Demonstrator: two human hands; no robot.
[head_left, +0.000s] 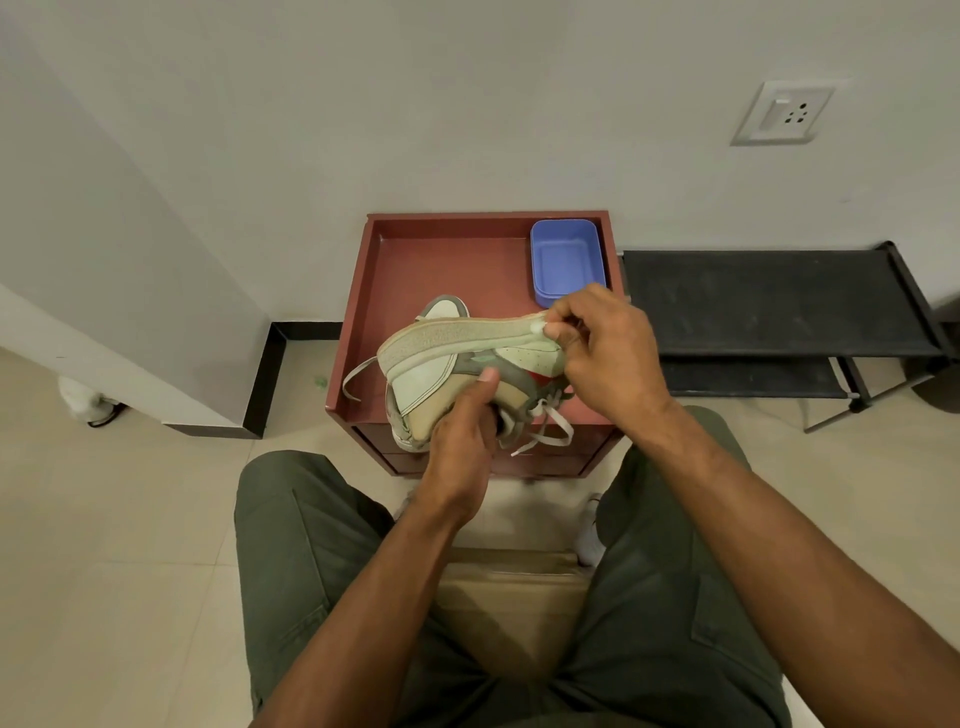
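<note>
A pale green and tan sneaker (447, 358) lies tipped on its side above the red-brown cabinet top (441, 265), sole turned up toward me. My left hand (462, 441) grips its heel and ankle collar, thumb pressed on the side. My right hand (608, 353) holds the toe end, fingers curled over the sole's tip, pinching something small and white there. Loose white laces (550, 421) hang below the shoe. A second sneaker (444, 307) peeks out behind it on the cabinet top.
A blue plastic tub (567, 260) sits at the cabinet's back right corner. A black low shoe rack (779, 306) stands to the right against the wall. My knees in olive trousers flank a tan stool (509, 587). Tiled floor lies around.
</note>
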